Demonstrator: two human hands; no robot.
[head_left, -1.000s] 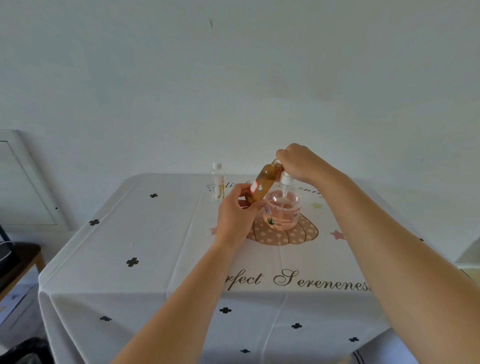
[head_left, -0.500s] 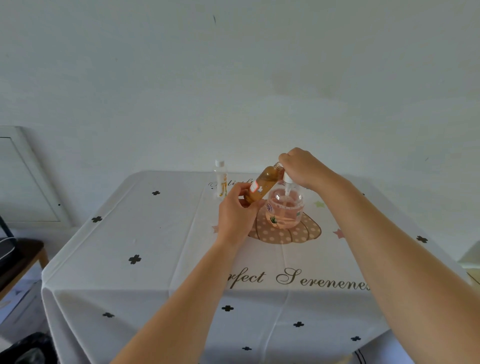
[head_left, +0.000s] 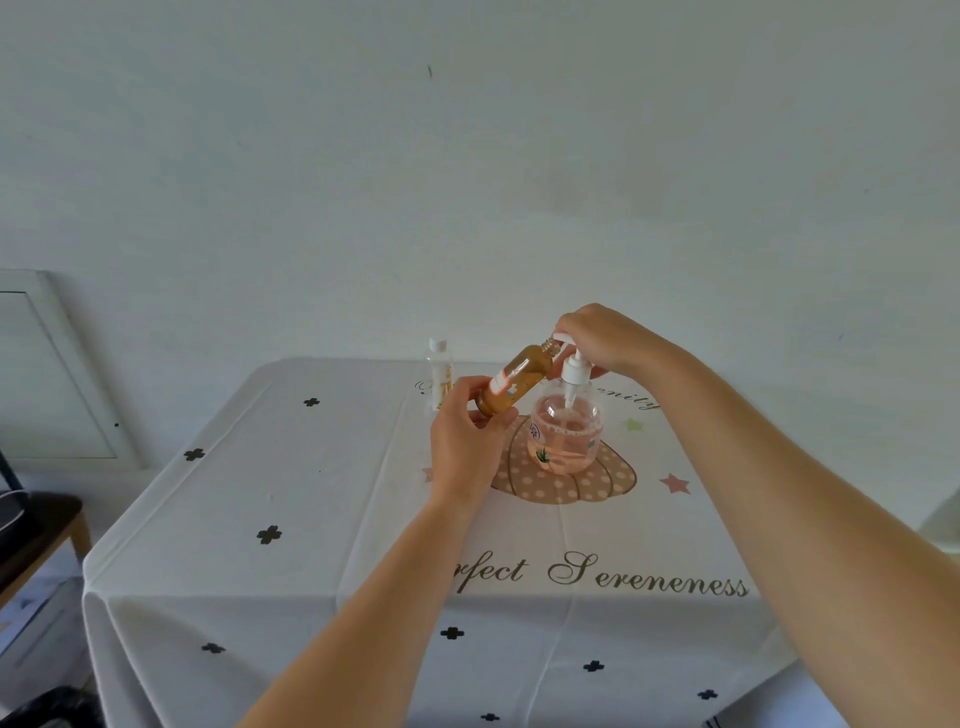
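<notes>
My left hand (head_left: 467, 447) grips the base of a small amber bottle (head_left: 519, 382) with a white label. The bottle is tilted, and its open neck points up and right to the nozzle of a white pump head (head_left: 563, 341). My right hand (head_left: 608, 338) is curled over that pump head from above, thumb beneath it. The pump belongs to a round clear dispenser (head_left: 566, 436) partly filled with pink liquid, which stands on the table at centre.
A small clear bottle (head_left: 439, 374) with a white cap stands behind my left hand near the wall. The table (head_left: 311, 519) wears a white printed cloth that hangs over its front edge. A dark wooden side table (head_left: 36, 525) sits at the far left.
Both hands keep their holds, and the amber bottle's neck stays at the nozzle. Only the view has shifted slightly.
</notes>
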